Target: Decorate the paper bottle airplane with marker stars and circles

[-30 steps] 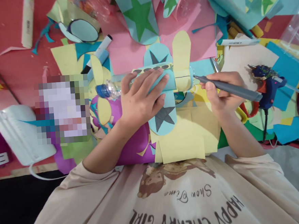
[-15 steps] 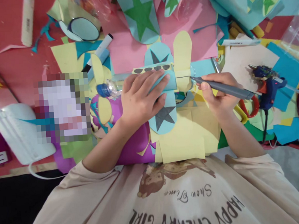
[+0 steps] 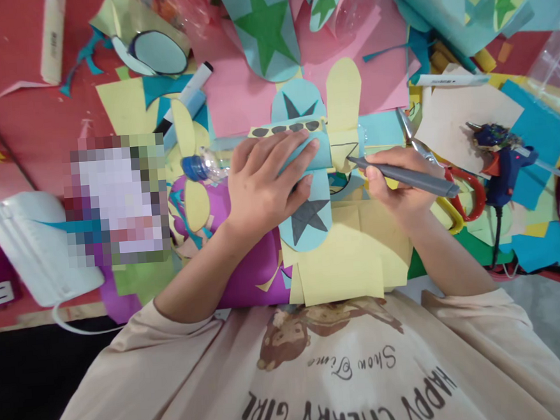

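A clear plastic bottle (image 3: 214,165) lies on its side, its blue cap (image 3: 193,169) towards the left. Light-blue paper (image 3: 323,154) wraps its body, with a strip of black ovals along the far side. Blue rounded wings (image 3: 304,220) with dark stars stick out near and far. My left hand (image 3: 263,179) is laid over the body, fingers curved on the wrap. At the right end, a yellow paper band (image 3: 343,157) carries a black angled line, and a yellow tab (image 3: 343,90) extends from it. My right hand (image 3: 400,182) grips a dark grey marker (image 3: 416,180), its tip on the yellow band.
Red-handled scissors (image 3: 473,196) and a blue glue gun (image 3: 500,169) with its cable lie to the right. Yellow sheets (image 3: 345,256) sit in front of me. Markers (image 3: 190,91), paper scraps and a white pouch (image 3: 40,246) are at left. A green-starred blue piece (image 3: 265,29) stands beyond.
The marker tip has moved left and nearer to me, and the single black line now has a slanting stroke from its right end. My left hand has stayed in place.
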